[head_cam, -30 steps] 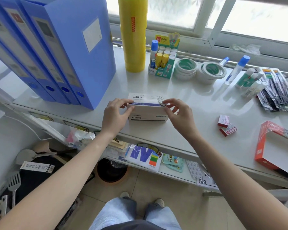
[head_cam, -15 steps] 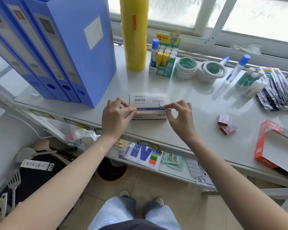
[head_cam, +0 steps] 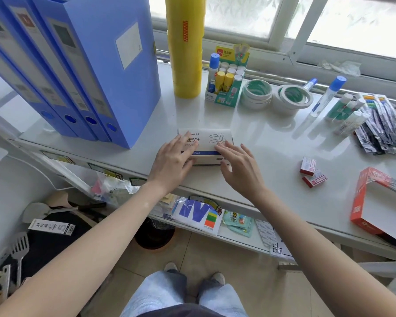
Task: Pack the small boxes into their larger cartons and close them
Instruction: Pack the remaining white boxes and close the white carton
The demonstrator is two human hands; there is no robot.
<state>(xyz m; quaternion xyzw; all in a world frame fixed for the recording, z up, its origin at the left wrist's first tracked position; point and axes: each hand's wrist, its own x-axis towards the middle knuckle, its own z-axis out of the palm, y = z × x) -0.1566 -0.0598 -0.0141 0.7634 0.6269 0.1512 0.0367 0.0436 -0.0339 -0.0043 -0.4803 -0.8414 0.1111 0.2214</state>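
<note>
White carton [head_cam: 206, 143] under the hands is showing Chinese "形针" on its top, the first character hidden by the left hand [head_cam: 172, 161]; its blue stripe is reading "Plated", and a paper-clip drawing is sitting at the top right. Yellow header card of the glue-stick display box [head_cam: 229, 88] is showing "固体胶" with a red logo, too small to read. Long flat box [head_cam: 52, 227] on the floor is showing a large "5".

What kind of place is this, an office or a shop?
Probably a stationery shop or office supply room: blue file boxes stand on the white counter, beside a retail display box of glue sticks and stacked tape rolls.
</note>
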